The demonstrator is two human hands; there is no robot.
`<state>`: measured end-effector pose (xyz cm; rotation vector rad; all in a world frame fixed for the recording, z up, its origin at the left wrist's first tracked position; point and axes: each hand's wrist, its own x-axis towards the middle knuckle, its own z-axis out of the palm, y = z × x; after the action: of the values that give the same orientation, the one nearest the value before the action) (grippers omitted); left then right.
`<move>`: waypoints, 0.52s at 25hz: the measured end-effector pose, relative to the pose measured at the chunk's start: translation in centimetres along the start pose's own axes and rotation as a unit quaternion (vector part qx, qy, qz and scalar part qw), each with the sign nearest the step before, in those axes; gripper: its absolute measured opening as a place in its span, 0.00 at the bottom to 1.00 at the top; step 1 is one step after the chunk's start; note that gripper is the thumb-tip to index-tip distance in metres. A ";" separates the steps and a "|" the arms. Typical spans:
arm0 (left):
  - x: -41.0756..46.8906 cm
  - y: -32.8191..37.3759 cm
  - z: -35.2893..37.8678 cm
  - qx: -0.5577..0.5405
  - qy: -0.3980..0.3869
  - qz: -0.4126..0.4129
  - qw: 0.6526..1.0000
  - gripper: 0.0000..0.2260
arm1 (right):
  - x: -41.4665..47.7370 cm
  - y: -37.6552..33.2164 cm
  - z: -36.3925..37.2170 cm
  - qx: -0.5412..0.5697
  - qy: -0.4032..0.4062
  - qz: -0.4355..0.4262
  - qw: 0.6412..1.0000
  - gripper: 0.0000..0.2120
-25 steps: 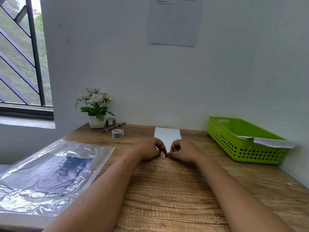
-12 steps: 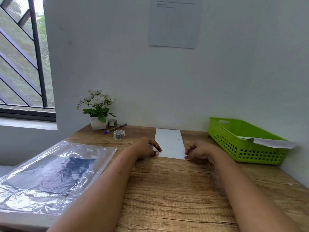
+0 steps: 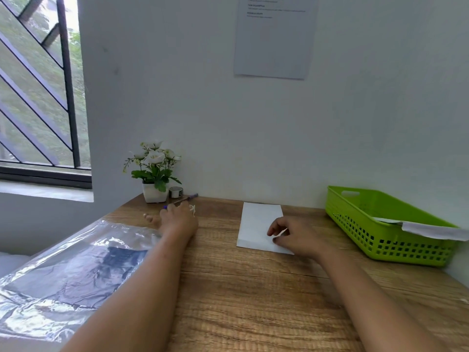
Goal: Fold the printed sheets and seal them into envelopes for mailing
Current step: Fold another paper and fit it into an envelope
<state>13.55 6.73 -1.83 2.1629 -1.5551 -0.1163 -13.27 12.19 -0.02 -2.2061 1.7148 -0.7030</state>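
One clear plastic bag (image 3: 63, 262) lies at nine o'clock, one left hand (image 3: 177, 219) at eleven covers one tape roll (image 3: 193, 209), its grip impossible to tell, one white envelope (image 3: 258, 222) at one lies under one right hand (image 3: 297, 237) pinching a thin white strip (image 3: 282, 232), and one green basket (image 3: 355, 221) sits at two.

Worktop (image 3: 253, 288): brown wood-grain pattern. Envelope (image 3: 258, 222) under the right fingers (image 3: 275, 228): plain white. Strip (image 3: 282, 231) between those fingers: white. Basket (image 3: 380, 240) right of them: lime green, square-hole grid. Beyond the left fingers (image 3: 149, 217): white pot (image 3: 154, 193), white flowers (image 3: 154, 156) with green leaves, blue-ended pen (image 3: 186, 198). Bag (image 3: 63, 270) nearer than those fingers: clear, glossy, dark contents.
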 end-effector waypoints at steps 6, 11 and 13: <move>1.4 -0.8 0.8 -0.030 -0.013 0.017 0.999 0.14 | -0.2 -0.5 0.0 -0.067 0.036 -0.008 0.997 0.13; -1.1 1.7 -0.5 -0.166 -0.093 0.158 0.969 0.13 | -0.1 -0.9 0.3 -0.001 0.086 -0.049 0.995 0.10; -2.9 3.7 -0.6 -0.208 -0.111 0.228 0.945 0.10 | -0.1 -1.3 0.3 0.071 0.111 -0.059 0.990 0.08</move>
<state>9.57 8.65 -0.30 1.4679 -1.9136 -0.5004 -12.08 12.57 0.35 -2.2138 1.5845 -1.1011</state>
